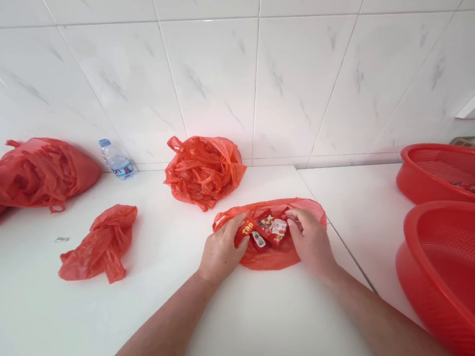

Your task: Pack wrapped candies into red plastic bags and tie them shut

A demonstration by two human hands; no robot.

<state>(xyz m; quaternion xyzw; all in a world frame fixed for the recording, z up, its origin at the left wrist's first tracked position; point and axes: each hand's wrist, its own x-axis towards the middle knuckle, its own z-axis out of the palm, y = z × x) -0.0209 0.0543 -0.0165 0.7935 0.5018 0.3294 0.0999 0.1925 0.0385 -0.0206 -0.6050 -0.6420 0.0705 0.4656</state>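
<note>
Bare forearms (169, 327) are spanning the near bench (257, 327), the left hand (223, 253) gripping a yellow-lettered red packet (248, 227) and the right hand (313, 241) resting curled against a printed packet (278, 229), its hold unclear, both apparently propping wide the open red plastic bag (270, 262) around them at centre.

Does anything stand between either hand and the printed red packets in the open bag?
Nothing visible does: the left hand and right hand flank the printed red packets, which lie exposed in the open red plastic bag.
</note>
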